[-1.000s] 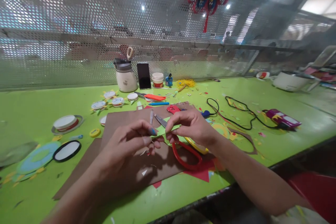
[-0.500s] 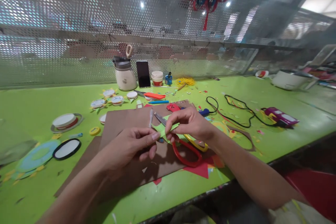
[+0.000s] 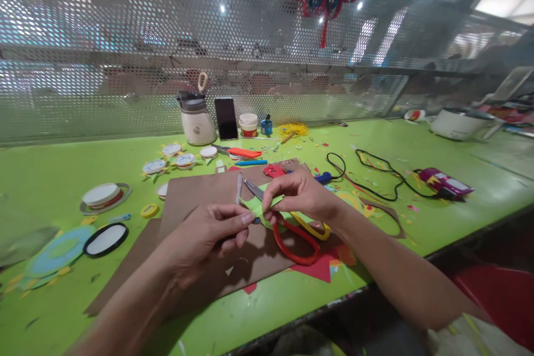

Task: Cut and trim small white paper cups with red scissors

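Note:
A small piece of light green paper (image 3: 259, 207) is pinched between both hands, above brown cardboard (image 3: 204, 191). My left hand (image 3: 211, 229) grips its left side between thumb and forefinger. On the other side, my right hand (image 3: 298, 196) holds the paper with its fingertips pressed together. Just under the right hand lie scissors (image 3: 295, 246) with one red and one yellow handle, their blades pointing away to the left. A thin whitish stick (image 3: 239, 188) rests on the cardboard beside the blade tips.
An orange cutter (image 3: 244, 153) and blue pen (image 3: 251, 163) lie behind the cardboard. Farther back stand a white jug (image 3: 197, 125), a phone (image 3: 226, 119) and small tubs (image 3: 249, 124). A black cord runs to a purple box (image 3: 445, 182) at right. Round paper pieces (image 3: 62, 250) lie at left.
The view has shifted very slightly. Both hands keep their pinch on the green paper, with hardly any visible movement.

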`<state>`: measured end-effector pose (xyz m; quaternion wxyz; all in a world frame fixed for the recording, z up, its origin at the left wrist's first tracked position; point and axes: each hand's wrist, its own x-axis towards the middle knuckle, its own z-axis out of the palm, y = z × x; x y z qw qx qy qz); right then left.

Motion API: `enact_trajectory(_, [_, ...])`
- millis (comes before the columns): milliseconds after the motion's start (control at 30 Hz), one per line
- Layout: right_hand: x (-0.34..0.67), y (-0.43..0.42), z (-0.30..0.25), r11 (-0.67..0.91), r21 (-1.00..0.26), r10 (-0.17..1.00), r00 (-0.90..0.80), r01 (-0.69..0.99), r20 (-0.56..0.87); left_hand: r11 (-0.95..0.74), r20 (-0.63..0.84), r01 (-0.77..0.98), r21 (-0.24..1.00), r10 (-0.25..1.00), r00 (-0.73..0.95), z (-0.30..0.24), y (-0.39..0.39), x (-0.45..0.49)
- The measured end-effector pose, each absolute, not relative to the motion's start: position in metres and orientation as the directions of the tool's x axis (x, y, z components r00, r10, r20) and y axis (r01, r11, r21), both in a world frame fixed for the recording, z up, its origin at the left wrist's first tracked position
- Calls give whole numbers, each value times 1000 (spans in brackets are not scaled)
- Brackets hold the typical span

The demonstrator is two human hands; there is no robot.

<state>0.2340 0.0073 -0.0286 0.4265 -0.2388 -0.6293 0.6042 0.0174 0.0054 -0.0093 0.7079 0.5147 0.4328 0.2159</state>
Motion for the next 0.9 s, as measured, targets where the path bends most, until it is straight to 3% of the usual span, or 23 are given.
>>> enact_trajectory(300, [236, 8, -27, 142, -971, 809, -543, -192, 226, 432, -407, 99, 896, 712, 573, -13, 7, 15])
enact_trajectory(567, [237, 6, -31, 183, -966, 765, -591, -185, 258, 521, -379, -44, 852, 675, 633, -11, 6, 17])
enact_trajectory(733, [225, -3, -24, 320, -936, 819, -453, -147, 351, 543, -379, -165, 824, 743, 552, -4, -5, 22])
enact_trajectory(900, [224, -5, -21, 291, -946, 851, -413, -143, 325, 556, -425, -81, 827, 713, 558, -8, -5, 21])
